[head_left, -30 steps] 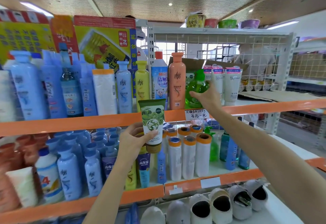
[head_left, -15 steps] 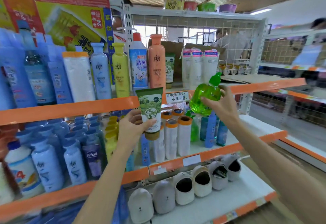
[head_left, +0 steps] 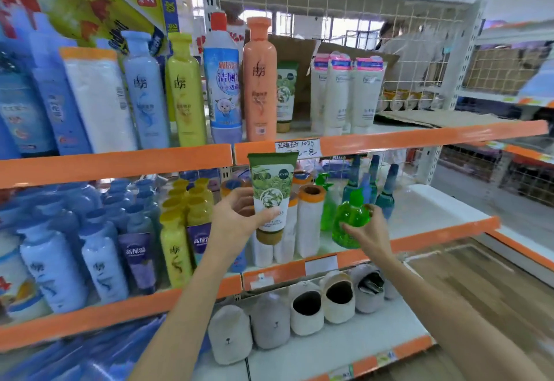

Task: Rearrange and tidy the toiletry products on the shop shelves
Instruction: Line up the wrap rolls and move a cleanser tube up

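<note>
**Green bottle lowered from the top shelf to the middle one**

Since a second ago your right hand (head_left: 367, 232) has brought the green pump bottle (head_left: 351, 221) down from the upper shelf (head_left: 419, 136) to the middle shelf (head_left: 443, 230), while your left hand (head_left: 236, 218) has kept the green tube (head_left: 271, 197) upright in much the same hold.

Above both your hands, the upper shelf carries a row of tall bottles: a pale blue one (head_left: 145, 89), a yellow one (head_left: 184, 89), a white-and-blue one with a red cap (head_left: 223, 80) and an orange one (head_left: 259, 80). Behind the orange bottle stands a second green tube (head_left: 286, 92), and to its right, above your right hand, three white tubes with pink tops (head_left: 347, 92).

Left of your left hand, the middle shelf is crowded with blue bottles (head_left: 54, 266) and yellow bottles (head_left: 175, 248). Between your two hands stand white rolls with orange ends (head_left: 310, 221). Below your hands, grey and cream slippers (head_left: 305, 305) sit in a row on the lowest shelf (head_left: 359, 359).

Your left hand grips the green tube around its lower half, thumb across the front, cap end down, in front of the middle shelf's goods. Your right hand wraps the green pump bottle from its right side, fingers curled round the round body. That bottle sits just in front of another green pump bottle (head_left: 326, 206) and near the dark teal bottles (head_left: 385, 194); you cannot tell whether its base touches the shelf.
</note>
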